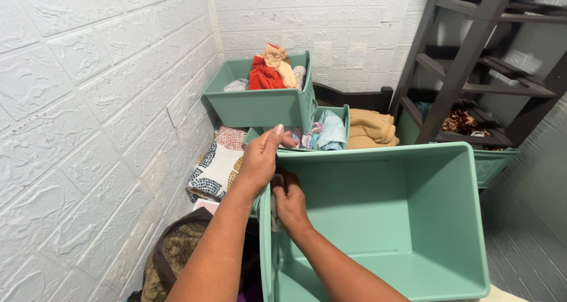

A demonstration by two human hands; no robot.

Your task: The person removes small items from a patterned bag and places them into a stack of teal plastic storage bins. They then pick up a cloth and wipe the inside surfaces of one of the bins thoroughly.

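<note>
White bumpy walls [88,101] stand close on the left. Both hands meet at the near left corner of a big green bin [413,219], which is empty. Its long side runs off to the right of them. My left hand [260,160] pinches the top edge. My right hand [289,204], lower and inside, squeezes a small dark cloth [277,181]. Past my hands sit two smaller green bins [260,104] full of clothes.

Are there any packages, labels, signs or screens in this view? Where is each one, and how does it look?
None in view: no label, sign or screen. Only containers:
Large empty teal bin, front, under both hands.
Teal bin with clothes, top centre, by the white wall.
Smaller teal bin, behind, holding cloths.
</note>
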